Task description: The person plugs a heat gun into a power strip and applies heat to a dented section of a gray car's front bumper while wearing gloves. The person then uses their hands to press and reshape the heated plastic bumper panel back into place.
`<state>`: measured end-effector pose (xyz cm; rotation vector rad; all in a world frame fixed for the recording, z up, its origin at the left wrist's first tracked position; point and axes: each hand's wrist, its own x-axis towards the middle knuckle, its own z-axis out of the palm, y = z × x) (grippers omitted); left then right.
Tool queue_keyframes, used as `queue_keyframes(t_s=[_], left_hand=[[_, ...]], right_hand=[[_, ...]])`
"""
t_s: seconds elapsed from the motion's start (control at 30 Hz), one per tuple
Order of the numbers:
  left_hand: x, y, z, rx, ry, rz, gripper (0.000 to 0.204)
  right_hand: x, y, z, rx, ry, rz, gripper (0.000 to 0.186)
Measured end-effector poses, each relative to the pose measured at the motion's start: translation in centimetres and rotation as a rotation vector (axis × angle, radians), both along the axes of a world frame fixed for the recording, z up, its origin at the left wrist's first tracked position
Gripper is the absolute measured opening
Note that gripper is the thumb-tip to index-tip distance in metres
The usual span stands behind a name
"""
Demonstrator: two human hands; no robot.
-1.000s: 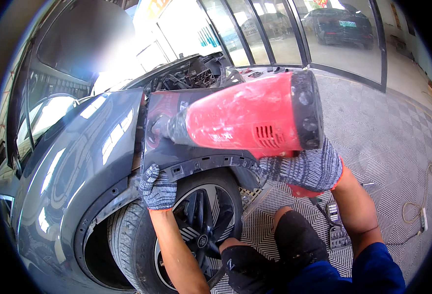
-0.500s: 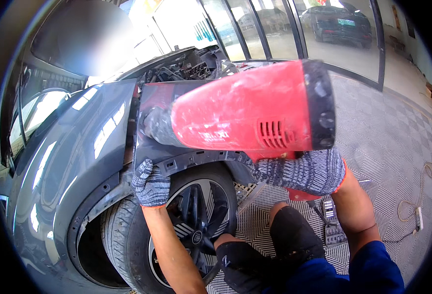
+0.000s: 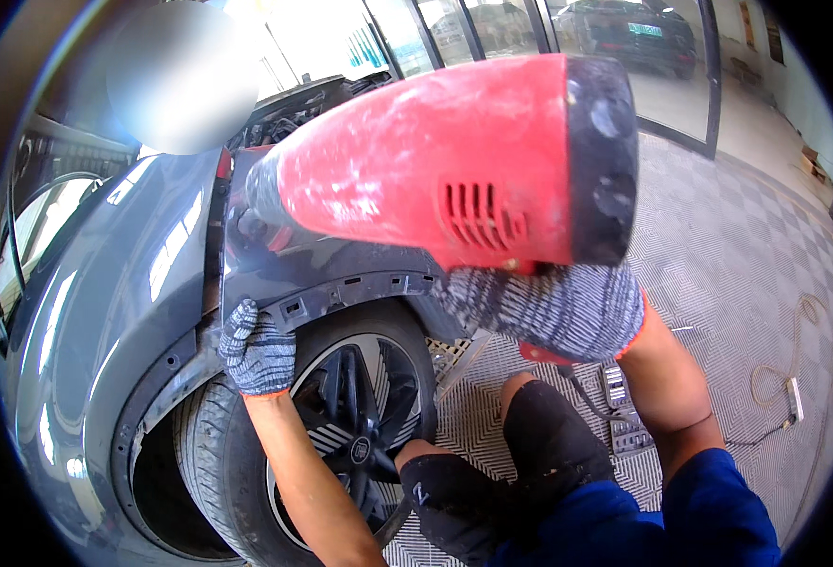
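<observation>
My right hand (image 3: pixel 554 307), in a grey-and-black knit glove with an orange cuff, grips the handle of a large red heat gun (image 3: pixel 379 156) with a black rear end. Its grey nozzle points left over a dark grey fender panel (image 3: pixel 327 253); the gap between them is hard to judge. My left hand (image 3: pixel 259 352), gloved alike, is closed on the lower left corner of this panel, above the tyre. Part of the panel is hidden behind the heat gun. A slotted flange (image 3: pixel 331 293) runs along the panel's curved lower edge.
Below the panel stands a wheel (image 3: pixel 364 406) with black and silver spokes. A grey car body part (image 3: pixel 95 283) curves along the left. On the patterned floor (image 3: pixel 710 255) lie metal grates (image 3: pixel 629 437) and a cable with a white socket strip (image 3: pixel 795 399). Glass doors stand behind.
The heat gun has moved up and left in the view, its nozzle now higher along the panel. My left hand stays at the same panel corner. The whole view has shifted slightly.
</observation>
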<state>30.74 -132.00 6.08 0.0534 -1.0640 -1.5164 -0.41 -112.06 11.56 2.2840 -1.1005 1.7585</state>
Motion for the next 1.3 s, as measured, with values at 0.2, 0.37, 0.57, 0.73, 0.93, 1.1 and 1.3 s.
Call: queue_keyframes(t_s=[0.2,0.37,0.57,0.73,0.93,1.1,1.3], left_hand=[[-0.1,0.4,0.1,-0.062,0.005,-0.001,0.036],[-0.9,1.0,0.6,-0.057,-0.030,-0.056,0.037],[-0.6,0.6,0.5,-0.015,0.017,-0.091,0.041],[-0.2,0.1,0.0,-0.006,-0.004,-0.032,0.042],[-0.6,0.4,0.2,-0.059,0.003,-0.055,0.043],[-0.5,0.7,0.3,-0.042,-0.004,-0.039,0.042],[-2.1,2.1,1.4,-0.062,-0.030,-0.060,0.041]], right_hand=[[-0.4,-0.4,-0.3,0.038,-0.083,0.026,0.042],[0.1,0.5,0.2,0.053,-0.110,-0.066,0.042],[-0.4,-0.8,-0.7,0.110,-0.209,0.098,0.045],[0.1,-0.2,-0.8,0.132,-0.261,0.101,0.047],[-0.3,-1.0,-0.8,0.095,-0.173,0.030,0.044],[0.1,-0.8,-0.6,0.105,-0.139,0.004,0.040],[-0.5,-0.3,-0.5,0.059,-0.147,-0.003,0.039]])
